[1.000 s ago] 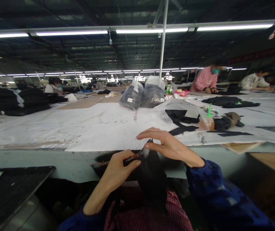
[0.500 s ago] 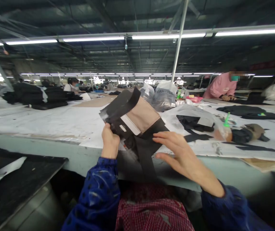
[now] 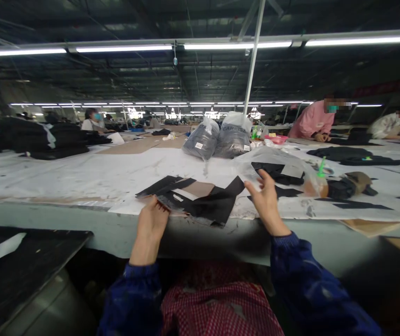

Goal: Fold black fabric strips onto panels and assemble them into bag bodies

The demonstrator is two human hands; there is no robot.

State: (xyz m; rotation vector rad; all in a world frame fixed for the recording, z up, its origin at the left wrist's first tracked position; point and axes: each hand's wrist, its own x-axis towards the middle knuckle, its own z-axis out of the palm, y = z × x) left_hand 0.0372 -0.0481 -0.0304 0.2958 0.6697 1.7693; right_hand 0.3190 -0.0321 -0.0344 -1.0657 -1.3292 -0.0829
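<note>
**Left hand (image 3: 151, 224) gripping the black fabric piece (image 3: 217, 205) at the tabletop's (image 3: 81, 177) near edge**

The fabric piece is lying spread on the tabletop, its near side reaching the front edge. The left hand is closing its fingers on the near left margin; the thumb's exact place is hard to tell. The right hand (image 3: 265, 200) is hanging open, fingers parted, just beside the upper right corner; whether a fingertip is touching cannot be told.

The piece is looking light and pliable, likely folding easily where it is single cloth. The beige panel (image 3: 200, 189) is appearing flatter and perhaps stiffer. Opposite margins are offering the best hold, since a one-sided grip would probably be letting the far corner droop.

Beyond it, two printed plastic bags (image 3: 233, 135) are standing together, holding dark contents. A clear bag (image 3: 273, 157) is lying over or around black scraps (image 3: 287, 176). A green-nozzled bottle (image 3: 317, 187) is holding something amber; the pink tray's (image 3: 277, 139) contents are too small to make out.
</note>
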